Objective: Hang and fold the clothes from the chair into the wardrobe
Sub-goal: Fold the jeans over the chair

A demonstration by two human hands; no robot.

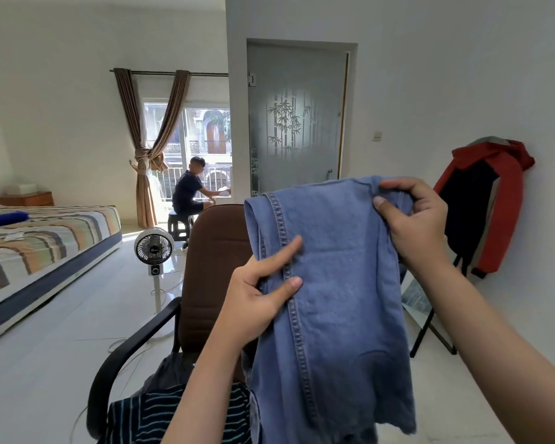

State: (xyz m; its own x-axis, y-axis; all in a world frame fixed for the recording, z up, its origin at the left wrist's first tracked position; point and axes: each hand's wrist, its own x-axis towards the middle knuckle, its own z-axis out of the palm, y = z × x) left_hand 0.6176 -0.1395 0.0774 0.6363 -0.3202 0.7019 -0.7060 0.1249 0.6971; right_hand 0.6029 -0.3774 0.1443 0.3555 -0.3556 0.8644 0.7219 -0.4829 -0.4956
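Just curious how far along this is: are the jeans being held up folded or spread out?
Folded, partly: the jeans hang doubled over at the top, gripped by the left hand and right hand.

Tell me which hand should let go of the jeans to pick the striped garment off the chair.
Left, probably. The left hand holds the jeans lower down, nearest the striped garment on the chair below it. The right hand grips the top edge and bears the hanging denim.

No legible text anywhere; a small mark on the fan, too blurred
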